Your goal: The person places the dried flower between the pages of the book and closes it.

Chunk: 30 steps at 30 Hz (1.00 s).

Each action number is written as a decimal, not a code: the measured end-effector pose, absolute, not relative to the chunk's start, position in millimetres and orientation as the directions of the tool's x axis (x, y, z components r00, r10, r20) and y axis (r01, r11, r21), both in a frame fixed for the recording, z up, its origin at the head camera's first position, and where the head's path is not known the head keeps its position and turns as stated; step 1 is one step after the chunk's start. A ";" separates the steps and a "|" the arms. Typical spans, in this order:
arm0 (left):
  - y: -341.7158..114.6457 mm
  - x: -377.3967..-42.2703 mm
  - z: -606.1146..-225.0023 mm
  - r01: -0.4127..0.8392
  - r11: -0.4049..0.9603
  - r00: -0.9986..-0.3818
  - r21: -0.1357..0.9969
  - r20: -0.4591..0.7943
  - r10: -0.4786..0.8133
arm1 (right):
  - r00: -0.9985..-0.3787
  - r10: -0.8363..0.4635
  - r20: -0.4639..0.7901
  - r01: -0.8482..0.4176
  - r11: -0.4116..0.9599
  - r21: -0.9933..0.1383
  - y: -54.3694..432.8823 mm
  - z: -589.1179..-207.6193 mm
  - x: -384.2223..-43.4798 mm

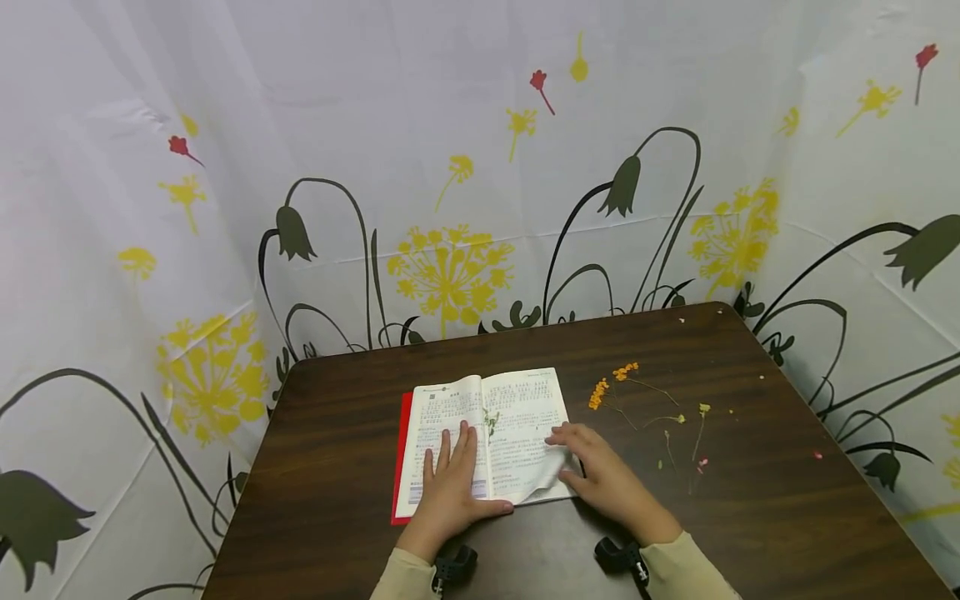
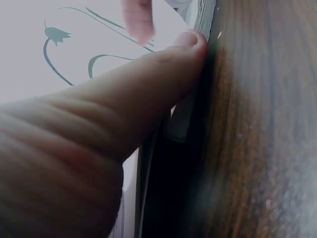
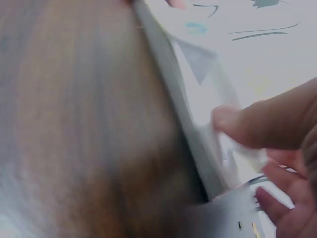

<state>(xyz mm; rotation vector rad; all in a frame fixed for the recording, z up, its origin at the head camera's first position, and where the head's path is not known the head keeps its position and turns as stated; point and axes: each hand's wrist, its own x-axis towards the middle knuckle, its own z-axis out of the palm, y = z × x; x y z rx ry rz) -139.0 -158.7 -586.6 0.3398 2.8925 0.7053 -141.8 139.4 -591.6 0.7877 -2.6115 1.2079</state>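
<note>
An open book (image 1: 525, 398) with printed pages and a red cover (image 1: 400, 467) lies on the table, a small green sprig (image 1: 491, 422) at its middle fold. My left hand (image 1: 448, 492) rests spread on the left page, its thumb reaching across the fold's lower end. In the left wrist view, that thumb (image 2: 148, 74) lies along the book's bottom edge. At the right page's lower corner, my right hand (image 1: 607, 479) holds a bent-up page (image 1: 551, 471) between thumb and fingers. The right wrist view shows the thumb (image 3: 252, 124) against the page, somewhat blurred.
Right of the book lie orange flower clusters (image 1: 598, 393), a small yellow flower (image 1: 704, 409) and a pink flower (image 1: 702, 465) on thin stems. The dark wooden table (image 1: 330, 467) ends at a white flower-printed curtain (image 1: 420, 100).
</note>
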 end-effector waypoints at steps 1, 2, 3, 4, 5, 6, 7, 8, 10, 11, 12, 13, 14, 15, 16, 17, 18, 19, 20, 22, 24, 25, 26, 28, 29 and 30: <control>-158.4 -138.7 -586.8 0.187 0.867 -0.965 0.462 -0.080 0.251 | -0.854 -0.372 0.365 -0.519 0.543 -0.661 137.7 -592.0 -142.0; -158.3 -138.4 -587.0 0.190 0.869 -0.965 0.456 -0.075 0.251 | -0.857 -0.349 0.378 -0.514 0.543 -0.664 136.4 -591.9 -142.0; -158.5 -138.4 -587.5 0.193 0.870 -0.966 0.453 -0.069 0.250 | -0.861 -0.329 0.388 -0.508 0.545 -0.667 135.1 -591.6 -142.0; -158.9 -138.3 -587.9 0.197 0.871 -0.966 0.450 -0.064 0.251 | -0.866 -0.310 0.392 -0.500 0.545 -0.673 133.9 -591.2 -141.9; -159.3 -138.2 -588.4 0.200 0.871 -0.966 0.449 -0.059 0.252 | -0.868 -0.291 0.402 -0.495 0.548 -0.675 132.5 -590.6 -141.4; -159.5 -138.3 -588.5 0.201 0.870 -0.966 0.451 -0.057 0.253 | -0.867 -0.277 0.413 -0.496 0.540 -0.679 131.1 -589.6 -140.8; -159.7 -138.4 -588.9 0.202 0.869 -0.966 0.451 -0.054 0.253 | -0.865 -0.268 0.425 -0.500 0.534 -0.681 129.4 -589.0 -139.8; -159.9 -138.7 -589.2 0.203 0.869 -0.966 0.451 -0.053 0.253 | -0.862 -0.263 0.433 -0.505 0.525 -0.686 127.4 -588.2 -138.6; -160.2 -139.1 -589.5 0.207 0.869 -0.966 0.450 -0.048 0.255 | -0.864 -0.259 0.431 -0.502 0.494 -0.709 122.3 -587.3 -135.2; -160.3 -139.2 -589.9 0.210 0.869 -0.965 0.447 -0.047 0.257 | -0.869 -0.263 0.418 -0.494 0.470 -0.732 119.3 -587.3 -133.3; -160.4 -139.4 -590.0 0.213 0.868 -0.965 0.448 -0.045 0.259 | -0.875 -0.275 0.398 -0.483 0.445 -0.755 116.4 -587.6 -131.5; -160.6 -139.5 -590.2 0.215 0.868 -0.964 0.448 -0.043 0.261 | -0.879 -0.291 0.378 -0.472 0.417 -0.777 113.2 -588.0 -129.6; -160.7 -139.5 -590.2 0.217 0.866 -0.964 0.451 -0.040 0.262 | -0.884 -0.308 0.353 -0.455 0.388 -0.802 110.0 -588.4 -127.9; -160.8 -139.3 -590.0 0.217 0.864 -0.964 0.455 -0.037 0.262 | -0.887 -0.327 0.325 -0.435 0.358 -0.826 107.0 -588.7 -126.3; -160.7 -139.1 -590.0 0.216 0.863 -0.964 0.457 -0.038 0.262 | -0.885 -0.349 0.309 -0.424 0.330 -0.843 104.2 -589.6 -125.0; -160.6 -139.0 -590.0 0.215 0.861 -0.965 0.461 -0.039 0.261 | -0.882 -0.370 0.293 -0.415 0.313 -0.854 101.6 -590.1 -123.9; -160.5 -138.9 -590.1 0.213 0.860 -0.965 0.464 -0.037 0.259 | -0.875 -0.391 0.286 -0.414 0.296 -0.861 99.4 -590.7 -123.0; -160.4 -138.7 -590.5 0.212 0.859 -0.965 0.466 -0.037 0.259 | -0.866 -0.412 0.284 -0.416 0.277 -0.866 97.5 -591.1 -122.3; -160.4 -138.6 -590.9 0.211 0.858 -0.966 0.468 -0.036 0.257 | -0.860 -0.428 0.279 -0.413 0.261 -0.873 96.2 -591.5 -121.6; -160.2 -138.5 -592.1 0.209 0.864 -0.966 0.458 -0.043 0.257 | -0.841 -0.462 0.283 -0.432 0.257 -0.865 94.3 -592.6 -120.4; -159.8 -138.3 -592.7 0.212 0.866 -0.966 0.454 -0.038 0.257 | -0.821 -0.503 0.270 -0.450 0.279 -0.848 93.0 -594.2 -119.6; -159.6 -138.2 -592.3 0.211 0.866 -0.966 0.453 -0.038 0.256 | -0.810 -0.525 0.261 -0.463 0.300 -0.834 92.3 -595.2 -119.1; -159.5 -137.9 -591.7 0.210 0.866 -0.966 0.454 -0.038 0.255 | -0.800 -0.548 0.246 -0.473 0.321 -0.820 91.6 -596.2 -118.6; -159.7 -137.4 -590.5 0.220 0.860 -0.966 0.460 -0.019 0.258 | -0.770 -0.594 0.232 -0.524 0.382 -0.762 89.9 -598.0 -117.3; -159.8 -136.4 -589.7 0.226 0.849 -0.966 0.479 -0.003 0.259 | -0.759 -0.615 0.214 -0.538 0.408 -0.738 89.2 -598.5 -116.5; -160.2 -135.5 -589.3 0.229 0.838 -0.966 0.495 0.010 0.259 | -0.748 -0.631 0.206 -0.557 0.428 -0.712 88.7 -599.0 -115.7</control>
